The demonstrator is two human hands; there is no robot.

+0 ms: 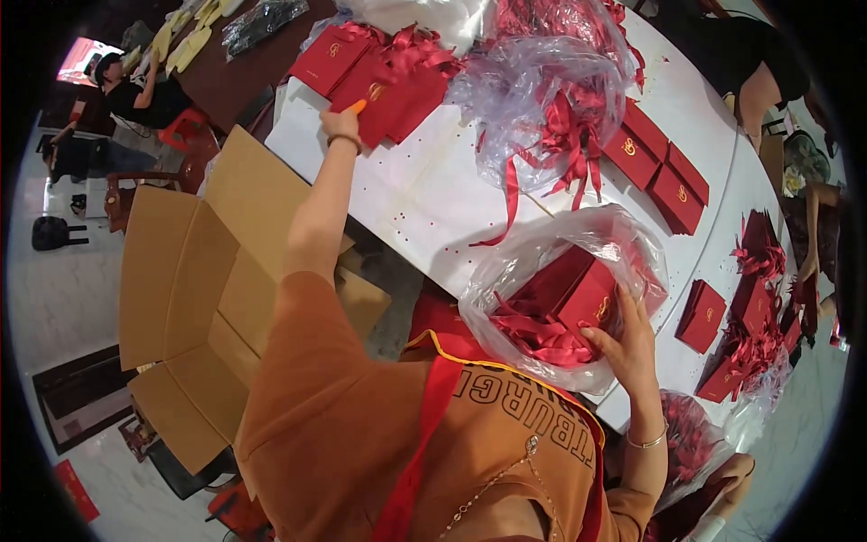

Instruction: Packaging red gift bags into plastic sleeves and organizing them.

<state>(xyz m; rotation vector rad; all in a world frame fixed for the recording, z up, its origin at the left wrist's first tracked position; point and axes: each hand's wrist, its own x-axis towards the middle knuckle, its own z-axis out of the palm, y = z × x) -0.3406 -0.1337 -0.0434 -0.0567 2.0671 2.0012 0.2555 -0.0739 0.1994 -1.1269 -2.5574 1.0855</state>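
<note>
My left hand reaches far out to the pile of flat red boxes at the table's far left corner and its fingers touch the edge of one; whether it grips the box I cannot tell. My right hand is inside a clear plastic bag at the near table edge, fingers spread on a red box that lies among red ribbons in the bag.
An open cardboard carton stands on the floor to my left. A big clear bag of red ribbons fills the middle of the white table. More red boxes and ribbon heaps lie to the right. Other people sit around.
</note>
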